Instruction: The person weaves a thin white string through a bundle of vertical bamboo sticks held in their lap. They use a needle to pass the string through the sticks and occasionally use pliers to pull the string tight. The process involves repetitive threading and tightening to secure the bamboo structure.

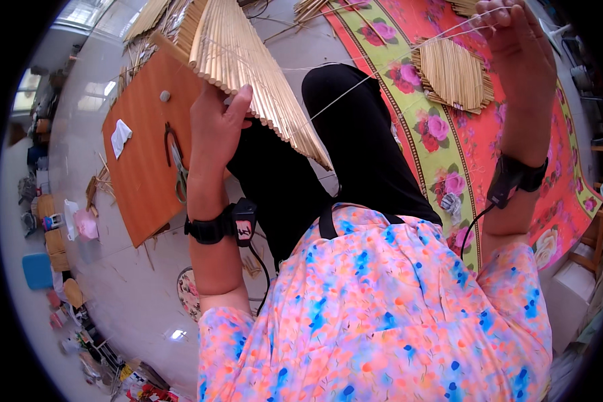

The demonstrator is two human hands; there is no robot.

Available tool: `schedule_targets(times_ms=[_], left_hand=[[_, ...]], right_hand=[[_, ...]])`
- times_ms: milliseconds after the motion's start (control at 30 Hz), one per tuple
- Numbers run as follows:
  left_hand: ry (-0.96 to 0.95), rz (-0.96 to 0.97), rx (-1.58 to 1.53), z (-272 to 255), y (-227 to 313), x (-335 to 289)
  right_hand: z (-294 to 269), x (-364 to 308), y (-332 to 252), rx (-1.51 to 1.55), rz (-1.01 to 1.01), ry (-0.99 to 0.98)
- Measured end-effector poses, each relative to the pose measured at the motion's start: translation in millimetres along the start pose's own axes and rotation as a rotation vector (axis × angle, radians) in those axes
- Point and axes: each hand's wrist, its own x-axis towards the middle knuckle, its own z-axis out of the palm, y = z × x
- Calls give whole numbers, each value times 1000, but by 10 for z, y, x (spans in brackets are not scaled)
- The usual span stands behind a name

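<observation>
My left hand grips the lower edge of a fan-shaped panel of straw stalks, thumb on the front and fingers hidden behind. The panel tilts above my left thigh, its stalks lying side by side. Up at the right, my right hand is raised with its fingertips pinched on a pale thread. That thread stretches leftward in several strands to the panel, and one strand slants down to the panel's lower right part.
To the left stands a brown board bearing scissors, a white scrap and a small grey lump. A finished-looking straw piece lies on the flowered red cloth at right. Loose stalks litter the tiled floor.
</observation>
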Motion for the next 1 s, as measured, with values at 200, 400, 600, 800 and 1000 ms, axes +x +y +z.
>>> schedule_targets(times_ms=[200, 400, 600, 800, 1000], left_hand=[[33, 11, -13, 62, 38, 13], [13, -4, 18, -3, 89, 110], [21, -16, 23, 81, 211, 203], [15, 14, 57, 176, 325, 293], [-20, 35, 75, 205, 392, 352]], right_hand=[[-113, 15, -219, 426, -31, -435], [-321, 91, -425, 440, 47, -931], [-510, 116, -621, 300, 95, -1327], [-261, -24, -808, 172, 69, -1517], [168, -256, -845, 208, 96, -1516]])
